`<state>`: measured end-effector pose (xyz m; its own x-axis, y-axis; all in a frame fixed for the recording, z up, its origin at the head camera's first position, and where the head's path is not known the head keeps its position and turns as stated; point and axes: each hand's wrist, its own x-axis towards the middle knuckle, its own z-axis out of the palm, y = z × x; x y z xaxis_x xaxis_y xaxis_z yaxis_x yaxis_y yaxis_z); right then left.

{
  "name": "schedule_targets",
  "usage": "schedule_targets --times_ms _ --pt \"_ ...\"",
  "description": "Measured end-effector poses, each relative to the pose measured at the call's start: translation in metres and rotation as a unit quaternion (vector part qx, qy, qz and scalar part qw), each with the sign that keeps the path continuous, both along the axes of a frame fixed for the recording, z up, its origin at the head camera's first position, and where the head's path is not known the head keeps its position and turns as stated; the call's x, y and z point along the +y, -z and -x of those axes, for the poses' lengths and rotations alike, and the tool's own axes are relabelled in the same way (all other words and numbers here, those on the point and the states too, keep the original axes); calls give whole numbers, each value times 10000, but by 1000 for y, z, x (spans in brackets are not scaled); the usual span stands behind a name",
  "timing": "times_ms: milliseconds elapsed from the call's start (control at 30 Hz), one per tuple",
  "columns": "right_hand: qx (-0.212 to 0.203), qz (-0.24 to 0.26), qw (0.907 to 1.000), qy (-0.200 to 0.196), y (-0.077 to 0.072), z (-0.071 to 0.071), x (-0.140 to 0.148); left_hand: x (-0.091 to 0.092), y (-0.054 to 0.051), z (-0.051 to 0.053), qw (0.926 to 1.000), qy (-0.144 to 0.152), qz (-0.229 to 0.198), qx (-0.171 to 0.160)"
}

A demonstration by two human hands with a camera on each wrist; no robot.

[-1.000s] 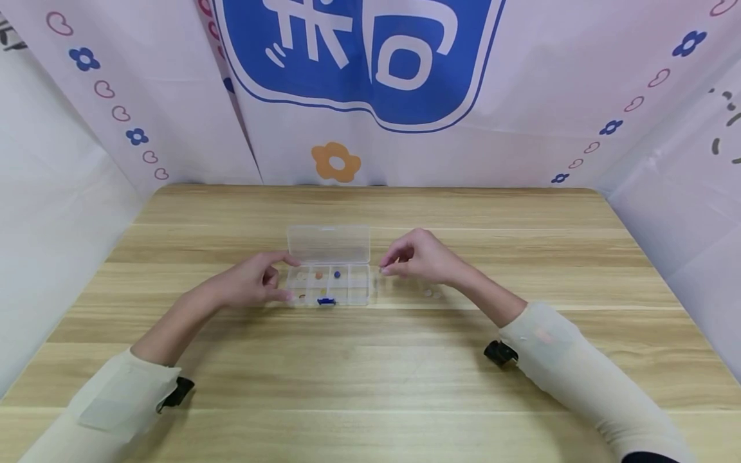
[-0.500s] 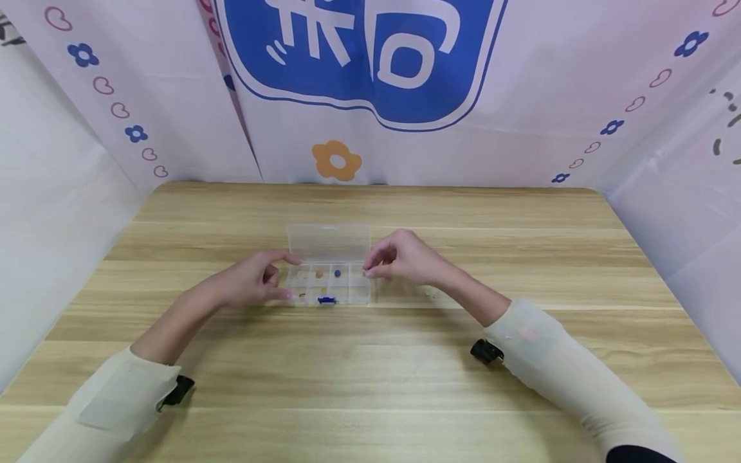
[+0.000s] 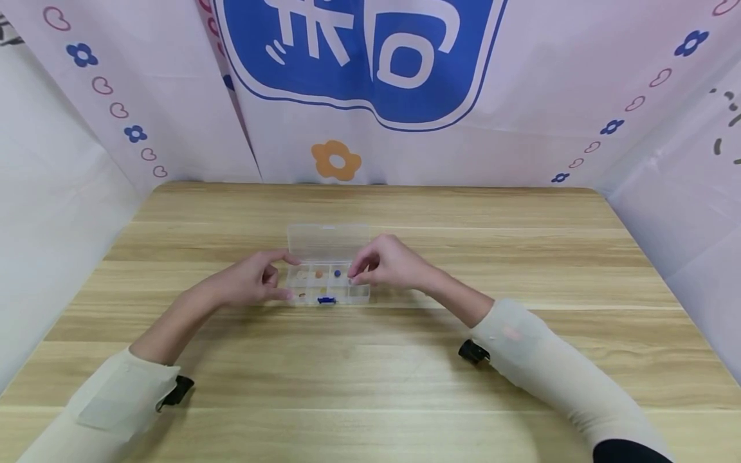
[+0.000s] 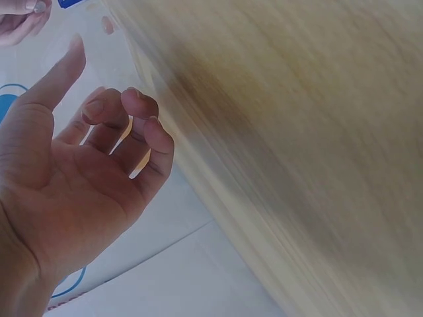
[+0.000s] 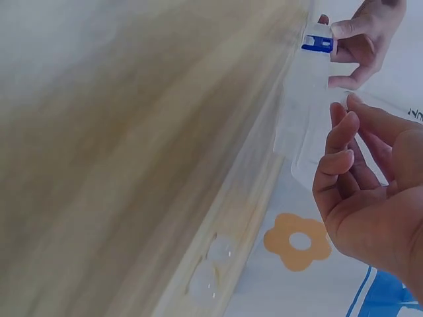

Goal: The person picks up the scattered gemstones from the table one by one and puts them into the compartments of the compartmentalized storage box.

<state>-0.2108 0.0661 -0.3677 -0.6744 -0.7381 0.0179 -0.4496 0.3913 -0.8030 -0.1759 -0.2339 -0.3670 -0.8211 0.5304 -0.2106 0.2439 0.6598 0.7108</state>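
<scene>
A clear plastic compartment box stands on the table with its lid raised at the back and a blue latch in front. Small pieces lie in several compartments, among them a blue bead and an orange bead. My left hand holds the box's left end between thumb and index finger; its other fingers are curled. Over the rear right compartment, my right hand pinches a small greyish bead between thumb and fingertips. That hand hides part of the box.
Two clear, rounded pieces lie on the table to the right of the box; my right forearm covers them in the head view. The wooden table ends at a white printed backdrop.
My right hand has moved left, from beside the box's right end to above its rear right compartment, the small bead still pinched. My left hand and the box have stayed put.
</scene>
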Motion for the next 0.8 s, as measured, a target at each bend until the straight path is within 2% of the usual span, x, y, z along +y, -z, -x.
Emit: schedule_targets --times_ms 400,800 --pt "442 -258 9986 -102 1 -1 -17 0 1 2 10000 -49 44 -23" --pt "268 -392 9989 -36 3 -2 -25 -1 1 1 10000 3 26 23"
